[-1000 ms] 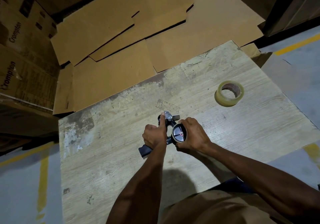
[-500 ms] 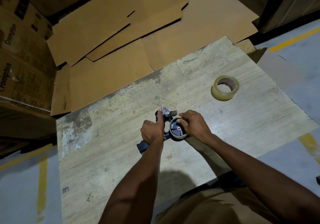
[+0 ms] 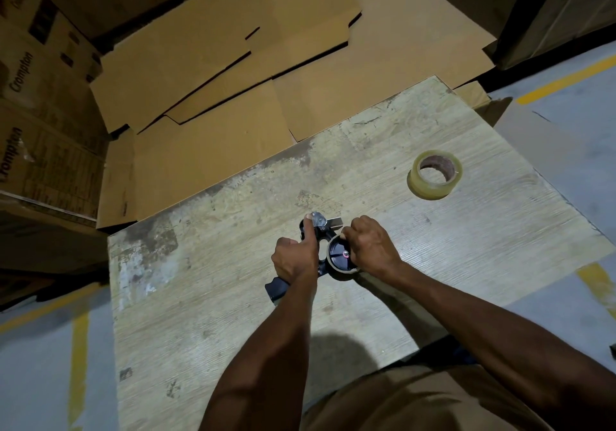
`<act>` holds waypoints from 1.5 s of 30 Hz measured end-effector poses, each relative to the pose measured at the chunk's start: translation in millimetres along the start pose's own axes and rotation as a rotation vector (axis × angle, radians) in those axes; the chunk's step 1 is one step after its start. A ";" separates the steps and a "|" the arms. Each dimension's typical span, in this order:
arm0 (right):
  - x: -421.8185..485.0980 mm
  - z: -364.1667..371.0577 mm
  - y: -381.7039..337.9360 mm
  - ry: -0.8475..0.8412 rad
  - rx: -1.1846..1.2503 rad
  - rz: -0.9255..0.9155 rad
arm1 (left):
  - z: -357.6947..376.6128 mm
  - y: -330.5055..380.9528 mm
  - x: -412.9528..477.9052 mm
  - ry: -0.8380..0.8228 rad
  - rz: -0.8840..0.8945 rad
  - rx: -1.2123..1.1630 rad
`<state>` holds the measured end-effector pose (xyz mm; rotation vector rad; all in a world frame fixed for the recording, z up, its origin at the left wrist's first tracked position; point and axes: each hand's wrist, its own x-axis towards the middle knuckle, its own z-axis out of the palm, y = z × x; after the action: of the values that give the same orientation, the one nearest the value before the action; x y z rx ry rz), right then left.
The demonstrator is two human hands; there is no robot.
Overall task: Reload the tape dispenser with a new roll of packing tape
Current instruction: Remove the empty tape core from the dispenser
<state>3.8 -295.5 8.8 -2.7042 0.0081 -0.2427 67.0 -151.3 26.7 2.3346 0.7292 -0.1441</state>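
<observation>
A black tape dispenser (image 3: 321,230) lies on the worn wooden table (image 3: 206,297), its handle sticking out below my left hand. My left hand (image 3: 295,257) grips the dispenser's frame, thumb stretched up toward the metal blade end. A nearly empty brown core (image 3: 343,272) sits on the dispenser's black wheel. My right hand (image 3: 371,247) closes its fingers on the upper right rim of that core. A full roll of clear packing tape (image 3: 434,174) lies flat on the table, far to the right and apart from both hands.
Flattened cardboard sheets (image 3: 253,74) lie on the floor beyond the table's far edge. Printed cartons (image 3: 40,124) are stacked at the left. Grey floor with yellow lines (image 3: 78,357) surrounds the table on the left and right.
My right hand has shifted around the core, fingers moving toward its upper rim. The core looks tilted and slightly lifted off the wheel. My left hand keeps its grip on the dispenser.
</observation>
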 end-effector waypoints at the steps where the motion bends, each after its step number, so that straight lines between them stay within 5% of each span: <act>1: -0.6 -0.4 -1.2 0.001 0.008 0.006 | -0.4 0.0 -0.1 0.001 -0.002 -0.008; 8: -10.4 -12.1 1.0 0.063 0.095 0.030 | -1.7 2.2 -1.6 -0.017 0.003 0.024; 17: -67.7 11.6 -17.2 0.077 0.062 -0.222 | -2.7 1.3 -3.1 -0.030 0.014 0.037; 32: -69.0 21.5 -25.5 0.229 0.211 0.063 | -0.3 -1.8 -1.4 -0.015 0.016 -0.018; 45: -62.7 8.2 1.8 0.118 0.301 -0.087 | -0.7 0.0 0.4 -0.005 0.025 -0.017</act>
<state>-56.5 -291.1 -9.9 -2.3905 -0.1039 -0.3962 67.3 -150.6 27.1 2.3252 0.6960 -0.1315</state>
